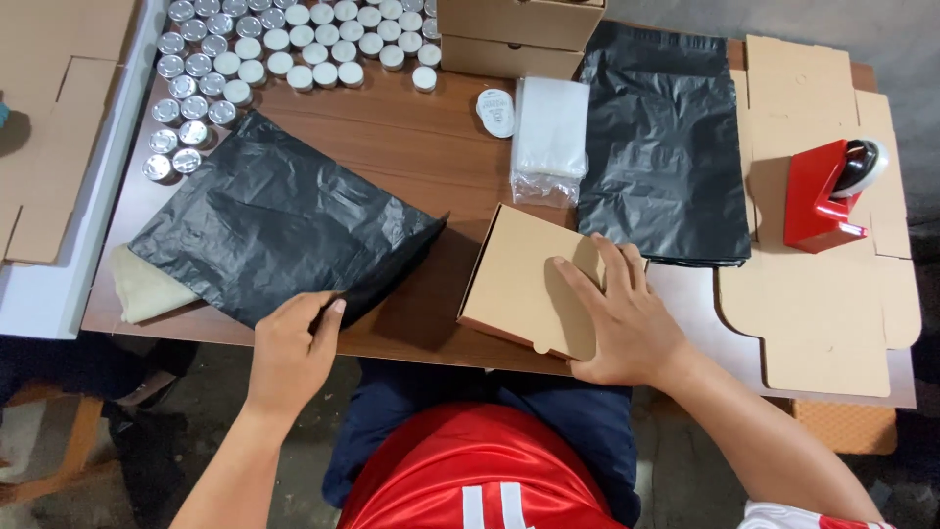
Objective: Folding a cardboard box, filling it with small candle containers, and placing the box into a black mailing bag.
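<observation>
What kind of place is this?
Likely a small packing station: flat brown cardboard box blanks, a stack of black plastic mailer bags, a red tape dispenser and rows of small round silver-lidded tins on a wooden table.

On your worktop (pixel 421 157), the plastic bag (pixel 284 225) lies left of the cardboard box (pixel 519 279); the tape dispenser (pixel 832 196) sits far right.

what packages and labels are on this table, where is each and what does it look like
Small cardboard box: front centre, under the right hand; flat, brown, closed.
Black poly bag: front left, its open edge gripped by the left hand.
Stack of black bags: right of centre, flat, glossy.
Clear bags: centre back, a small see-through pile.
Round label: beside the clear bags, white.
Two brown boxes: back centre, stacked.
</observation>
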